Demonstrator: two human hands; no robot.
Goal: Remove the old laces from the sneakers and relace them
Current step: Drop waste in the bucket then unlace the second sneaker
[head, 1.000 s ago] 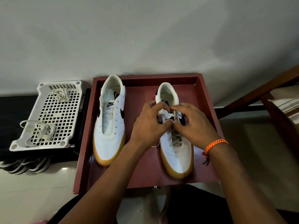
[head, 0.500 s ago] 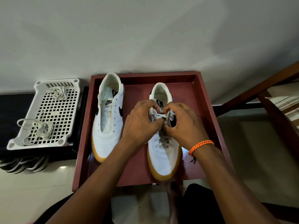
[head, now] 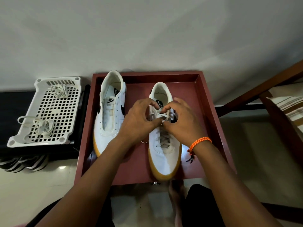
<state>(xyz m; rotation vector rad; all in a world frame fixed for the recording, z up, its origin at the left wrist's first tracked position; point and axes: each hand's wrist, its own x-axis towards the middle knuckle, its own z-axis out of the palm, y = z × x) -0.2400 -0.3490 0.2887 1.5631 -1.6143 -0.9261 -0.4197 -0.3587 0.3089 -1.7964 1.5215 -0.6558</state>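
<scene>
Nearest the camera, two bare forearms are seen reaching forward over a dark red, square wooden tray [head: 211, 112] with raised walls. An orange braided thread bracelet [head: 199, 142] is worn on the right wrist. Two white leather sneakers with black logos and yellow-gum soles are set toe-toward-camera inside the tray, side by side and apart. The right-hand sneaker [head: 164, 154] is laced with a pale grey flat lace [head: 161, 138] crossing its lower eyelets; over its upper eyelets the two hands are brought together. The left hand [head: 139, 120] is curled with its fingertips pinching the lace, and the right hand [head: 181, 122] is likewise curled on the lace, a strand being stretched between them. The left-hand sneaker [head: 109, 118] is left unlaced, its tongue exposed. To the left of the tray, a white perforated plastic basket [head: 14, 139] is seen, in which two loose bundles of off-white laces are lying: one nearer [head: 39, 126], one farther [head: 59, 90]. Beyond everything, a plain pale wall [head: 147, 33] is seen.
</scene>
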